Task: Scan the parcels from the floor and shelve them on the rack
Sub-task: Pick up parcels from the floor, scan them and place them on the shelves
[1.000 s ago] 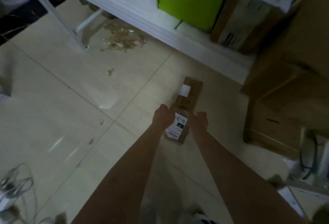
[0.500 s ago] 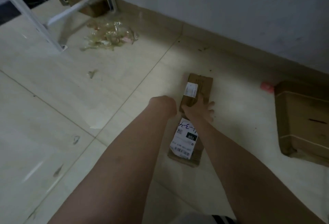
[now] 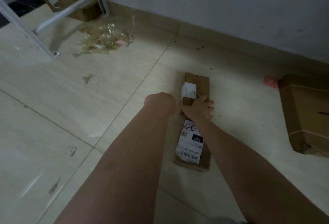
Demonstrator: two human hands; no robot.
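The long parcel [image 3: 191,143] lay on the floor [image 3: 89,117] near the skirting board [image 3: 160,22], another box [image 3: 306,113] further along it, so shelving seemingly remained undone. The right hand [image 3: 197,109] clasped the parcel's middle; whether the left hand [image 3: 160,102] gripped could not be told.

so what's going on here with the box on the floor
A person is bent over a long narrow brown cardboard parcel lying flat on the pale tiled floor. Their right hand lies across its middle, fingers curled over the right edge. The left hand is at its left edge, fingers hidden. The parcel is not yet lifted. A bigger flat cardboard box lies to the right.
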